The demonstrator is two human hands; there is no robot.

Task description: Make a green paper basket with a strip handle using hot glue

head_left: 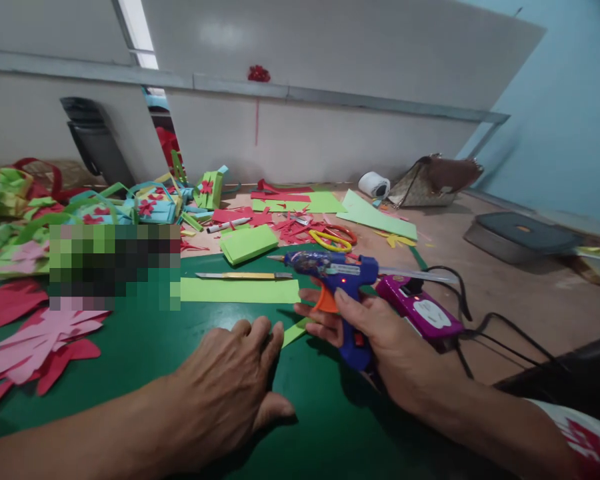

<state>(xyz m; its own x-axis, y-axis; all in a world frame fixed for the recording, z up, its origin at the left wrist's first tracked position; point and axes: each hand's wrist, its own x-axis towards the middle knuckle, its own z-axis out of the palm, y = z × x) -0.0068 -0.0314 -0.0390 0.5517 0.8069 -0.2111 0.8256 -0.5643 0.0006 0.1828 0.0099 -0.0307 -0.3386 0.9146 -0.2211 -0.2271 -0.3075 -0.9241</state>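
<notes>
My right hand [380, 340] is wrapped round the grip of a blue glue gun [337, 277] with an orange trigger, nozzle pointing left. My left hand [230, 387] lies flat, fingers stretched out, on the dark green sheet [130, 360]; its fingertips reach a small light green paper strip [295, 331]. A longer light green strip [240, 291] lies just beyond, with a craft knife [245, 275] above it. A second, purple glue gun [423, 310] rests to the right of my right hand, its black cord trailing off.
Folded green paper [247, 243], yellow and orange scissors [335, 238], a marker [229, 225] and red scraps lie further back. Paper baskets [150, 203] crowd the left, pink and red flower cutouts [35, 340] the near left. A tape roll [373, 185], a bag [433, 180] and a grey box [523, 235] sit right.
</notes>
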